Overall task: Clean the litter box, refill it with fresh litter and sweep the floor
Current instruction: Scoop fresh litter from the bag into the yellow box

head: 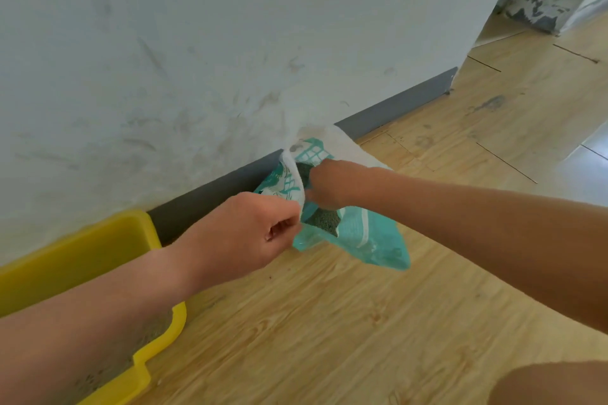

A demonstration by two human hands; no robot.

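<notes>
A teal and white litter bag lies on the wooden floor against the wall, its mouth open and grey litter showing inside. My left hand pinches the near edge of the bag's mouth. My right hand grips the far edge, its fingers curled into the opening. The yellow litter box stands at the left against the wall, with litter at its bottom partly hidden by my left forearm.
A scuffed white wall with a grey skirting board runs behind the bag. Wooden floor spreads in front and to the right, with a few stray grains near the box. My knee shows at the bottom right.
</notes>
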